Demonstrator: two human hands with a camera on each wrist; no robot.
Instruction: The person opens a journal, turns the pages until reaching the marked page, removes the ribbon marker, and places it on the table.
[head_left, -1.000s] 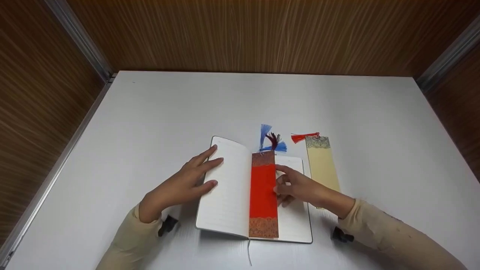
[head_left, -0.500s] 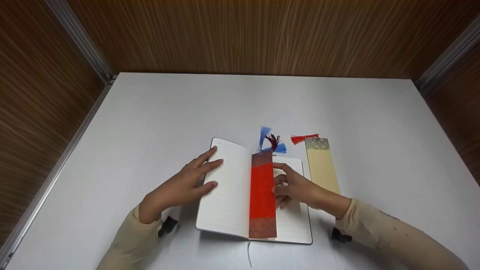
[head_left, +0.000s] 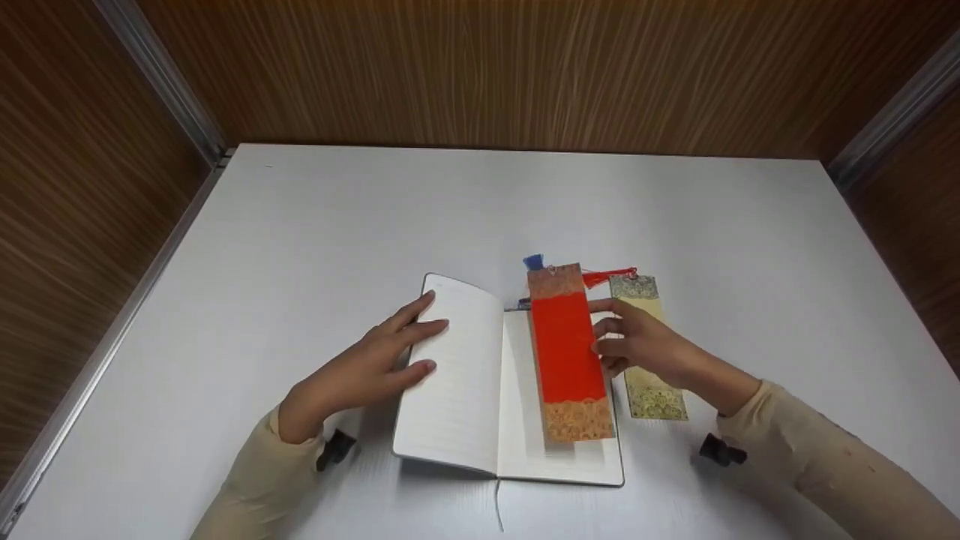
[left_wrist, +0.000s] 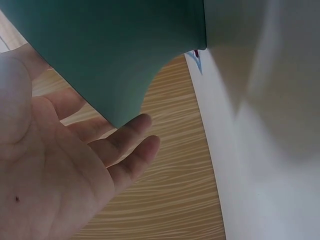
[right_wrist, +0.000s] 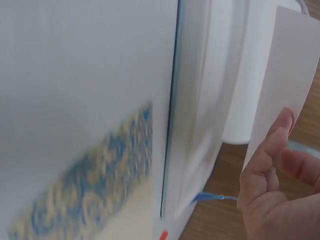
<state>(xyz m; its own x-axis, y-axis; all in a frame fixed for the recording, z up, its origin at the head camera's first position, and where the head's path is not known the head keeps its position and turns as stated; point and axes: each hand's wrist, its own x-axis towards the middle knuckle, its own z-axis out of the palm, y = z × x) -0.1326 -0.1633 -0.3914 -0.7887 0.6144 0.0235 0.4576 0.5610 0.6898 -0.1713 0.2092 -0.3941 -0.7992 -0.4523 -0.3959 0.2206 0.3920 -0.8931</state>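
Observation:
My right hand [head_left: 649, 345] pinches the right edge of a red tasselled bookmark [head_left: 566, 349] with patterned tan ends. The bookmark tilts over the right page of an open notebook [head_left: 517, 420], and its plain white back [right_wrist: 290, 60] shows in the right wrist view. A blue tassel [head_left: 533, 262] pokes out beyond its top. My left hand [head_left: 367, 375] lies along the raised left page, fingers spread and thumb on the paper; the left wrist view shows the green cover [left_wrist: 110, 55] from outside, its corner at my fingers. A cream bookmark [head_left: 656, 401] with patterned ends lies right of the notebook.
The cream bookmark's red tassel [head_left: 611, 275] stretches left toward the red bookmark. From the notebook's lower edge trails a thin grey ribbon [head_left: 499, 506]. Wood-grain panels [head_left: 480, 75] border the white table [head_left: 375, 210] at the back and sides.
My right hand has lifted the red bookmark from beside the notebook's fold and moved it right and away from me, tilting it. Its shadow now falls on the page. My left hand stays put.

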